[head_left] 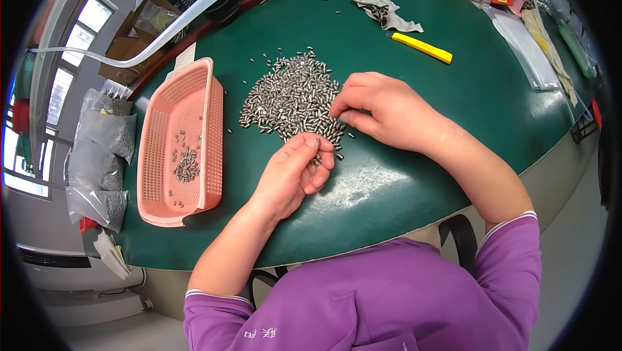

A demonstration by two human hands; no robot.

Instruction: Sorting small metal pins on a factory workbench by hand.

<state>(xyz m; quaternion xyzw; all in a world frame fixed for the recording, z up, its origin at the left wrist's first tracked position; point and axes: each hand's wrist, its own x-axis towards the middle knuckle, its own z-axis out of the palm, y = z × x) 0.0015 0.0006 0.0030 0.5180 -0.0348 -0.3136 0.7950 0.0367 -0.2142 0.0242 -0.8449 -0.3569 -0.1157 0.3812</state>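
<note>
Green matting covers the round table [414,157], where a heap of small metal pins [291,95] lies just above centre. The left hand [291,173] sits at six o'clock of the heap, fingers curled, pinching a few pins between thumb and fingertips. The right hand [382,108] rests at three o'clock of the heap, fingers bent down onto its edge, touching the pins. At nine o'clock stands a pink plastic basket [207,157] with some pins inside. A yellow utility knife [421,47] lies at one o'clock.
</note>
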